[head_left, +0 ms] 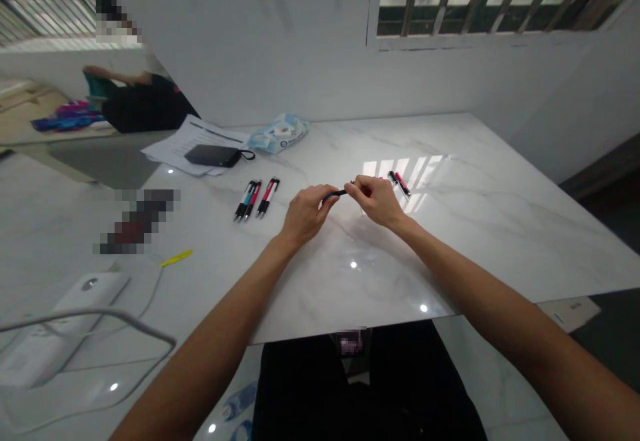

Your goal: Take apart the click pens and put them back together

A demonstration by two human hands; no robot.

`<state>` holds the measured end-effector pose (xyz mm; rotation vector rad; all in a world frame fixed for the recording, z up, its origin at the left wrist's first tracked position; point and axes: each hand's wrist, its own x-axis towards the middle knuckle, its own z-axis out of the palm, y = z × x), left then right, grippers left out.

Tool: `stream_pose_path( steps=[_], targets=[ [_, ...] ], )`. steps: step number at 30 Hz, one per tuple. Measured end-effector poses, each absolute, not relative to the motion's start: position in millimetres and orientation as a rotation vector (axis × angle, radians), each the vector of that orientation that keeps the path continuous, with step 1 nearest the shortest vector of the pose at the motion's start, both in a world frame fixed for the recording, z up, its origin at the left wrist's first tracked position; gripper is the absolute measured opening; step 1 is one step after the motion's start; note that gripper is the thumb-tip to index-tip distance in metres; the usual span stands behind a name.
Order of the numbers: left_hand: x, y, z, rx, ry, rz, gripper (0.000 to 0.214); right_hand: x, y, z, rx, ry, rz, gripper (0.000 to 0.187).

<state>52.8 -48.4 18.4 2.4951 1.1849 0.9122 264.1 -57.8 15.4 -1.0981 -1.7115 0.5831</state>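
One marbled tabletop point(480, 241) carries spread papers point(165, 151) towards its far left edge, with a blue-white packet point(281, 133) beside them and a black case point(213, 155) on top. Over the middle, the left hand point(305, 214) and right hand point(380, 201) nearly meet. Several pens point(247, 201) lie left of the hands, a red-and-black pen point(403, 184) just right. Smallest, a slim dark piece point(335, 194) spans the fingertips, each grip closed on one end.

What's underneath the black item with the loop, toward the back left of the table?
Loose printed sheets lie beneath the black item, showing around it. Whatever is on the part directly under it is covered.
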Motion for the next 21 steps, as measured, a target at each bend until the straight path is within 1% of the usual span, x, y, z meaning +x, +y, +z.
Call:
stream_pose_path(
  steps=[6,10,12,15,17,19,21],
  targets=[
    [53,-56,24,2.247,1.176,0.826,0.046,274,-56,21,-1.028,-1.758,0.634,0.052],
    [55,-60,25,2.190,1.184,0.797,0.047,276,-57,21,-1.030,-1.834,0.618,0.042],
    [56,-60,24,2.233,1.218,0.776,0.043,275,-56,19,-1.049,-1.829,0.615,0.045],
    [57,-60,23,2.295,1.271,0.741,0.038,271,-56,14,-1.103,-1.773,0.623,0.055],
    [57,-59,22,2.293,1.274,0.730,0.039,269,-55,13,-1.109,-1.753,0.620,0.058],
    [57,-57,20,2.255,1.240,0.738,0.045,268,-56,14,-1.078,-1.770,0.631,0.052],
    [55,-55,17,2.195,1.191,0.753,0.051,268,-57,17,-1.039,-1.805,0.661,0.040]
  ],
)
